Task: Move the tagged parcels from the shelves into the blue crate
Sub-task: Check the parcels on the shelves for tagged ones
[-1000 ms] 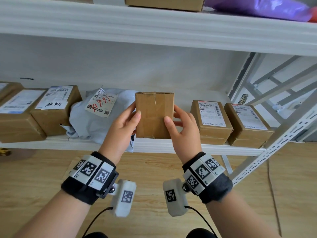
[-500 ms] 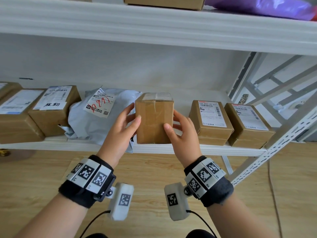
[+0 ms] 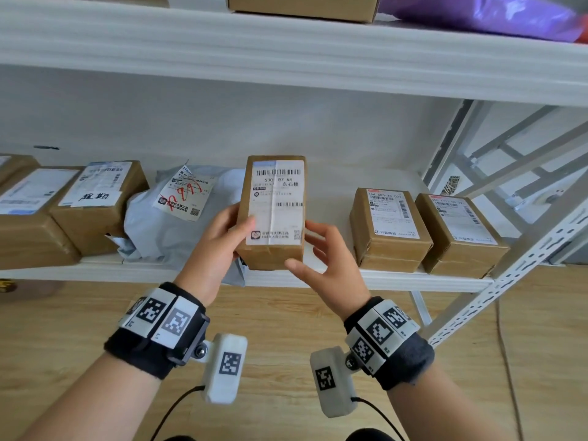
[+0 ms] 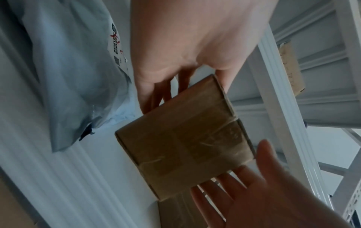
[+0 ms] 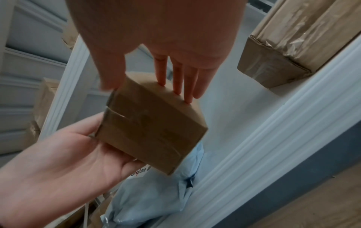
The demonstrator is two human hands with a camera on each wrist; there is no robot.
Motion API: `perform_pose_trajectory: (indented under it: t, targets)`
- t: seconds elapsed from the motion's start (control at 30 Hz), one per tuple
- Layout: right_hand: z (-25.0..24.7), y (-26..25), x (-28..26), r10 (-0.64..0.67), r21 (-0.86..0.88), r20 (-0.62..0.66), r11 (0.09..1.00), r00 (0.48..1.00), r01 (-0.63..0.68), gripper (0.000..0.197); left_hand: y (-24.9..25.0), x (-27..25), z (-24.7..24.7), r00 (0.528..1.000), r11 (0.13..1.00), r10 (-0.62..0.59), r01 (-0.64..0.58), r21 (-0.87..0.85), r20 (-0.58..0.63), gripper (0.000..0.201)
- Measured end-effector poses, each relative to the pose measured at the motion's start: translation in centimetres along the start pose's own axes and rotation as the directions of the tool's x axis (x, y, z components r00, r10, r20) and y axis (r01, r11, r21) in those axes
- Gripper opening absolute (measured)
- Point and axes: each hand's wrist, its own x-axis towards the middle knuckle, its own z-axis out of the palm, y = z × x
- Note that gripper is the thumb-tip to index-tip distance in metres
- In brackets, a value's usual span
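Since a second ago the small cardboard parcel (image 3: 273, 214) has been turned over between the hands, so the plain taped face that showed earlier has given way to a white shipping label with barcodes. In the head view it is held upright just in front of the lower shelf (image 3: 381, 276), between a grey poly mailer (image 3: 178, 224) on the left and two labelled boxes (image 3: 389, 229) on the right. The left hand (image 3: 219, 246) grips its left side, thumb on the label face and fingers behind; the right hand (image 3: 331, 265) has loosely spread fingers touching the lower right edge, steadying rather than clamping. The blue crate is not in sight. In the left wrist view the parcel (image 4: 181, 141) shows its brown underside crossed by glossy clear tape, left fingers behind one side and the right hand's fingertips (image 4: 215, 189) under the opposite corner. In the right wrist view the parcel (image 5: 152, 129) rests in the curled left palm (image 5: 82, 158), the right fingers straight along its far edge. It looks stiff, square-edged and probably light. The tape may be slick, so bare cardboard sides across the narrow width seem the best hold.
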Motion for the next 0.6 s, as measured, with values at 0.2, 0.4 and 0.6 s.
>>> perform_pose_trajectory:
  t: [0.2,0.4,0.6]
  targets:
    - [0.5,-0.1,0.2,0.062,0.164,-0.083,0.985,0.995,-0.048,0.074,-1.1,-0.3,-0.1,0.993,0.989,0.071,-0.082,0.12,0.089,0.053]
    - [0.2,0.4,0.1,0.019,0.073,-0.126,0.997,0.992,-0.01,0.062,-2.4,-0.2,-0.5,0.981,0.942,0.152,-0.181,0.283,0.122,0.086]
    - [0.7,0.7,-0.5,-0.004,0.122,-0.165,0.992,0.986,0.024,0.068,-2.9,-0.6,-0.3,0.973,0.954,0.211,-0.227,0.198,0.098,0.073]
